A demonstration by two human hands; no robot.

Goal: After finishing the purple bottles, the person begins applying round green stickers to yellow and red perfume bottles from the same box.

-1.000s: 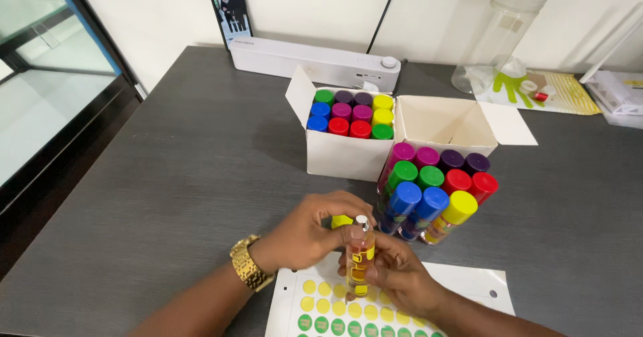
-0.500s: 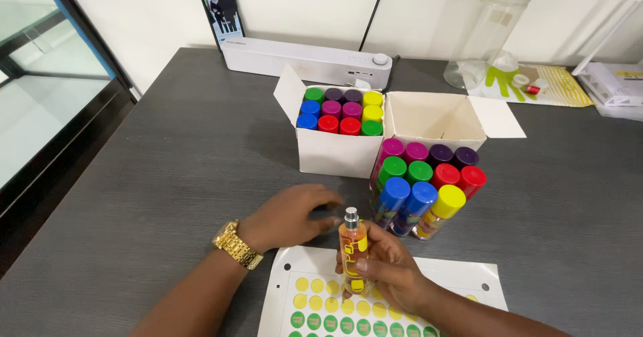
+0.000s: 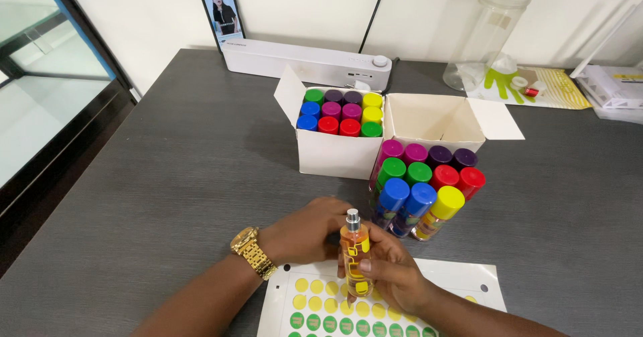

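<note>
the bottle is held upright just above the sticker sheet, near the front edge of the desk, and its silver spray top is bare, with no cap on it. it looks as though a round sticker is being worked onto its orange side. for this to be done well, the bottle should be kept vertical and steady, gripped low so that the side facing up stays free, and any sticker should be pressed flat from its middle outward so no edge lifts. the glass should not be squeezed at the nozzle.

the right hand is wrapped around the lower half of the bottle from the right, fingers closed on it and the thumb laid across its front. the left hand is brought in from the left, palm down, its fingers curled narrow and touching the bottle's far side; whether anything small is pinched in them cannot be told. a gold watch is worn on the left wrist. both forearms are angled in from the lower edge of the view. just behind the hands stands a cluster of capped bottles, close enough to be knocked.
</note>
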